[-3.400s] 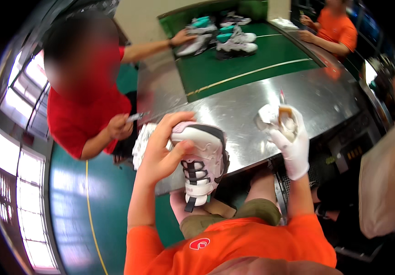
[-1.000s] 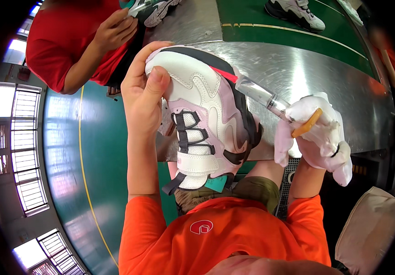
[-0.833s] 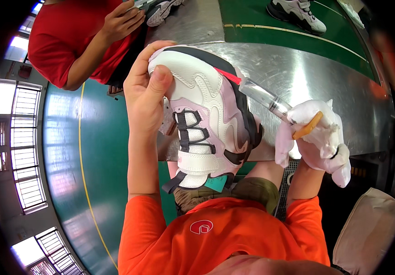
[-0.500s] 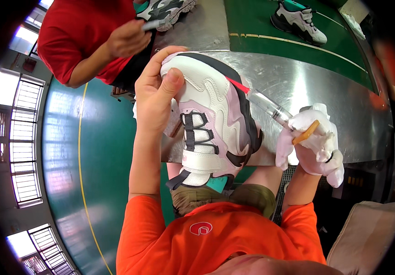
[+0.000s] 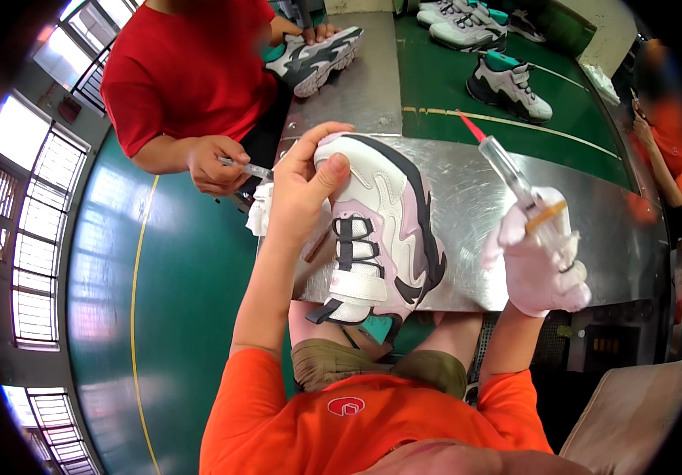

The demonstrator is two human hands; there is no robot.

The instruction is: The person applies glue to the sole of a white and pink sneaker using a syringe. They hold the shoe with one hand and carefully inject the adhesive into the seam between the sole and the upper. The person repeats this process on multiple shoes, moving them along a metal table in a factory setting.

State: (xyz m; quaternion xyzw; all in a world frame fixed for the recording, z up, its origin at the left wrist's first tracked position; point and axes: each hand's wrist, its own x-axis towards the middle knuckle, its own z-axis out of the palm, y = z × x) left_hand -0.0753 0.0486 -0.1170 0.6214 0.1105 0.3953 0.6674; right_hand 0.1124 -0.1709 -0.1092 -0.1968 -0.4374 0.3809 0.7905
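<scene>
A white, lilac and black sneaker is gripped at its toe end by my left hand, thumb across the upper and fingers behind the sole edge. Its strap and heel end point down toward my lap, and a bit of teal shows at its opening. My right hand, in a white glove, is closed round a clear syringe with a yellowish flange. The syringe's red tip points up and left, apart from the sneaker.
A metal worktable adjoins a green belt carrying several sneakers, one of them nearest me. At the left, a person in red holds a syringe and a sneaker. Another person in orange sits far right.
My right hand has drawn the syringe up, its red tip leaving the sneaker's sole edge. My left hand and the sneaker sit slightly lower in view. More sneakers show on the belt.
</scene>
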